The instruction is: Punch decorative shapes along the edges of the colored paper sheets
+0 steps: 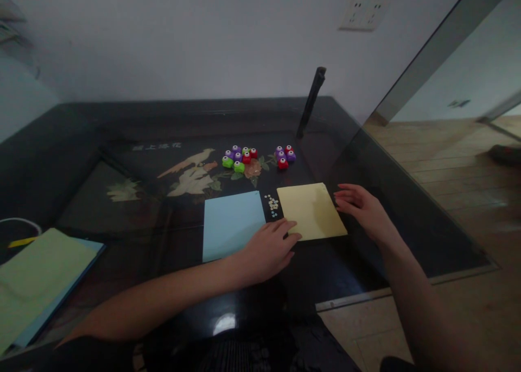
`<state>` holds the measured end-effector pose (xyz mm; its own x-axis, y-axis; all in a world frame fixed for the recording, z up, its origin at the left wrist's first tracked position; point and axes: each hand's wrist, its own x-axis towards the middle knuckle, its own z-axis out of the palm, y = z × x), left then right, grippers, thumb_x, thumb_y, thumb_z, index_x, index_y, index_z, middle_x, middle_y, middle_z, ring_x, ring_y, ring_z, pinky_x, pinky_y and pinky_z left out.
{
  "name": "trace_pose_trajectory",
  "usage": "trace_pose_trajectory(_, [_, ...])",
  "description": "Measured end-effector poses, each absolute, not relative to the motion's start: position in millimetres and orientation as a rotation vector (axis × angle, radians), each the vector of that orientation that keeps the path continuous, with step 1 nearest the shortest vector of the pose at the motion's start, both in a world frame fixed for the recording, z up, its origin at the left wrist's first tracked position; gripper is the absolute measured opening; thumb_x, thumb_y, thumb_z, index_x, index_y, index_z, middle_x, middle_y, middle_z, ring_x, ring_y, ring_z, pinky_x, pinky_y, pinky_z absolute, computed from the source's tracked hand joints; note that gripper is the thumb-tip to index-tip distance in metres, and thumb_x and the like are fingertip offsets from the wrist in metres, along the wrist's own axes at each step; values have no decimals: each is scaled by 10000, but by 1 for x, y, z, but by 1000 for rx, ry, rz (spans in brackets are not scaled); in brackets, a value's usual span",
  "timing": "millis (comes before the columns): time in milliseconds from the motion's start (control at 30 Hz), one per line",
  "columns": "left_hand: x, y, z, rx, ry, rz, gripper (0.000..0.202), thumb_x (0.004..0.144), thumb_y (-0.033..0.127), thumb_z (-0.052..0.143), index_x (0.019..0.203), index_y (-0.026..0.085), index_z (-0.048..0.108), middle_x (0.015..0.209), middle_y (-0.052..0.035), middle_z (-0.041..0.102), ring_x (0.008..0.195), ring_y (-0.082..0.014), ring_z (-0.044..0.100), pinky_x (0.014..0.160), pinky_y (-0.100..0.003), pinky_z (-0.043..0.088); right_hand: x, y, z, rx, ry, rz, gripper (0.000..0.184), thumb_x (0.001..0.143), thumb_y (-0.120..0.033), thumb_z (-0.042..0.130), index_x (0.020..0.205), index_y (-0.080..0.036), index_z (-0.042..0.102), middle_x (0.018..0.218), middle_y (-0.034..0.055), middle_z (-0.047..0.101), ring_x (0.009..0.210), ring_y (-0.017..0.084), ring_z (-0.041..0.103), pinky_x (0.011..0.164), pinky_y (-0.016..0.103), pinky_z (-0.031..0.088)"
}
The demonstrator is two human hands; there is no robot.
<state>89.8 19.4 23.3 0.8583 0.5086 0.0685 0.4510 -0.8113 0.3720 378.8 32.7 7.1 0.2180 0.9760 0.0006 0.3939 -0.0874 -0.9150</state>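
A yellow paper sheet [311, 210] lies flat on the dark glass table [122, 128]. My left hand [269, 250] rests open on the table, fingertips touching the sheet's near left corner. My right hand [362, 205] is open at the sheet's right edge, fingers stretched toward it. A light blue sheet [232, 223] lies just left of the yellow one, partly under my left wrist. Small paper cut-outs [272, 204] are scattered between the two sheets.
Two clusters of small punches sit farther back: purple, green and red ones [239, 159], and purple and red ones [285, 156]. A dark rod [311, 101] leans at the back. Green and blue sheets [36, 280] lie at the left. The table's right edge meets wooden floor [456, 166].
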Motion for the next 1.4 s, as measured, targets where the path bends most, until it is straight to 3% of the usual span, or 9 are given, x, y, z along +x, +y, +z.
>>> trace_pose_trajectory(300, [92, 20, 26, 2698, 733, 231, 328, 866, 176, 568, 1190, 127, 555, 1382, -160, 482, 1267, -290, 463, 1017, -412, 425, 382, 36, 8, -1631, -1344, 869, 460, 704, -421, 724, 1087, -196, 605, 988, 96, 668, 934, 256, 642, 837, 454, 531])
trace_pose_trajectory(567, [111, 11, 24, 2818, 585, 278, 237, 871, 241, 576, 1095, 178, 619, 1338, -115, 524, 1263, -304, 450, 996, -439, 415, 374, 81, 4, -1760, -1866, 301, 274, 829, -269, 523, 1041, -147, 645, 1025, 141, 676, 909, 252, 642, 751, 397, 526])
trace_pose_trajectory(700, [141, 3, 14, 2887, 545, 346, 249, 870, 286, 586, 1083, 160, 620, 1325, -116, 534, 1265, -308, 445, 1007, -442, 397, 364, 115, -5, -1684, -2044, 211, 192, 817, -214, 507, 886, -150, 675, 941, 130, 665, 929, 263, 599, 883, 432, 442])
trace_pose_trajectory(933, [160, 2, 9, 2949, 682, 383, 450, 858, 430, 597, 1161, 97, 571, 1305, -142, 540, 1270, -315, 423, 1044, -449, 344, 361, 128, -15, -1602, -2238, 128, 248, 884, -223, 432, 821, -151, 661, 866, 123, 646, 894, 252, 567, 870, 400, 394])
trace_pose_trajectory(1400, [157, 4, 11, 2878, 652, 409, 455, 859, 407, 594, 1194, 103, 556, 1333, -151, 520, 1252, -316, 440, 1037, -454, 355, 359, 124, -10, -1595, -2280, 72, 223, 885, -220, 439, 825, -157, 645, 857, 122, 637, 858, 251, 554, 847, 393, 389])
